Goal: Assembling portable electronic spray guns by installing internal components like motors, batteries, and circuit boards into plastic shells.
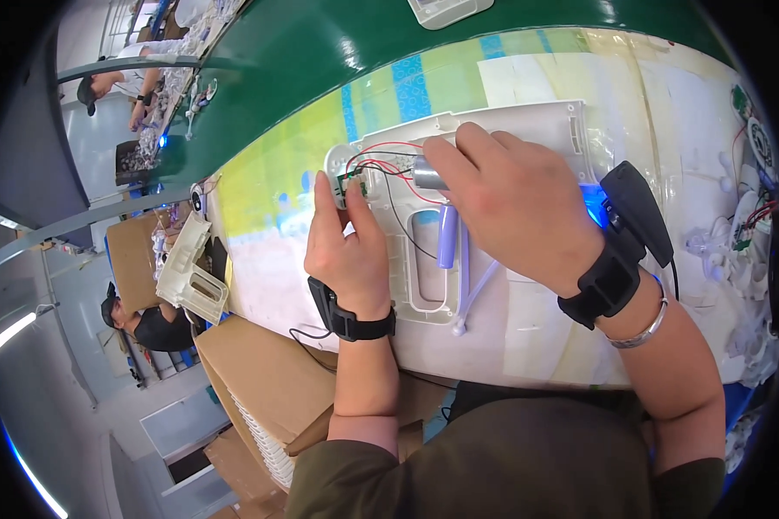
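A white plastic housing half (567, 130) lies on the covered table, its hollow side up. Over its left end, my left hand (348, 255) pinches a small green circuit board (351, 180) between thumb and finger. Red and black wires (389, 164) run from the board to a silver cylindrical motor (426, 175), which my right hand (515, 199) grips above the middle of the shell. Its far end is hidden under my fingers. Below the motor sits a purple cylindrical battery cell (447, 235), beside the shell's long handle opening.
Cardboard boxes (268, 372) stand at the table's near left edge. Another white housing piece (190, 275) rests farther left. Clear bags and small parts with wires (740, 233) crowd the right side. Beyond the table runs a green surface (320, 65). Two other people work at the far left.
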